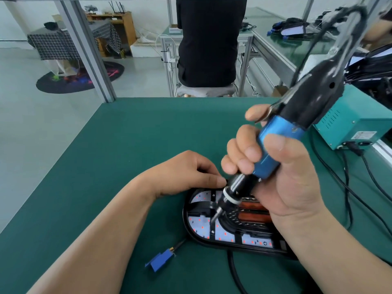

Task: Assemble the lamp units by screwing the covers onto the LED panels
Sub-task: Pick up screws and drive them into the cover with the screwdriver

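Lamp unit [224, 228] on green mat, right hand [275, 166] clamped around tilted electric screwdriver [273, 153], left hand [186, 172] fingertips pinched together at unit's rim

My right hand [273, 166] is fisted, thumb up, forearm angling in from the lower right, while my left hand [186, 172] lies palm-down, fingers curled.

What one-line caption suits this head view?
Right hand drives an electric screwdriver into a lamp unit steadied by the left hand.
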`<state>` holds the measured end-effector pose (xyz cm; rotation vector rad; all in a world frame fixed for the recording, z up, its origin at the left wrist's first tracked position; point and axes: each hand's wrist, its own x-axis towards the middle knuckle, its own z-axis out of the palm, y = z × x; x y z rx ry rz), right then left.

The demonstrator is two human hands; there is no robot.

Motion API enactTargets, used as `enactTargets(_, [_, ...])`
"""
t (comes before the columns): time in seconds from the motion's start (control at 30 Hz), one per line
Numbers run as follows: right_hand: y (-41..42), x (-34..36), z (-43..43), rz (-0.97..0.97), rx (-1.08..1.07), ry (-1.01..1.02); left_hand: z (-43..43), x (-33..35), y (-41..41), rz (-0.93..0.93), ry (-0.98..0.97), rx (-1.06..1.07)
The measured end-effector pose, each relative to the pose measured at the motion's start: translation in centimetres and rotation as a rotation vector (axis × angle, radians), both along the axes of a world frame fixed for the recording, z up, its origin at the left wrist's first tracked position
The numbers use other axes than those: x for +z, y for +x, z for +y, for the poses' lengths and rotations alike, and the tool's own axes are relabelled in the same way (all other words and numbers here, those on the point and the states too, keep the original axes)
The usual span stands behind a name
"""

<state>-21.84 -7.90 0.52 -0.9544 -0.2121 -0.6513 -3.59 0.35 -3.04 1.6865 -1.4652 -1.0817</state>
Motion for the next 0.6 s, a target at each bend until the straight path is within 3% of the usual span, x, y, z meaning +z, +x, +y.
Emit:
enactTargets(0.1, [-0.1, 0.1, -0.5, -0.017, -0.155, 0.083, -0.4, -0.6, 0.3, 0.234, 0.014, 0.163])
enactTargets(0.17, [-0.2, 0.3, -0.8, -0.007, -0.263, 0.137, -0.9, -0.6, 0.7, 0.666, 0.024, 0.384])
enactTargets(0.23, [-0.3, 0.4, -1.3, -0.003, -0.335, 0.193, -1.2, -0.2, 1.4, 1.23, 0.003, 0.544])
enactTargets(0.3, [-0.6, 0.4, -2.1, -0.011, -0.387, 0.247, -1.1, -0.2, 2.0, 1.485, -0.037, 0.621])
enactTargets(0.37, [-0.8, 0.4, -2.9, -0.011, -0.426, 0.285, -1.1, -0.3, 1.9, 1.438, -0.019, 0.616])
enactTargets(0.6, [-0.8, 0.0, -3.9, 0.004, -0.492, 0.35, -1.5, -1.3, 0.3, 0.998, 0.016, 0.484])
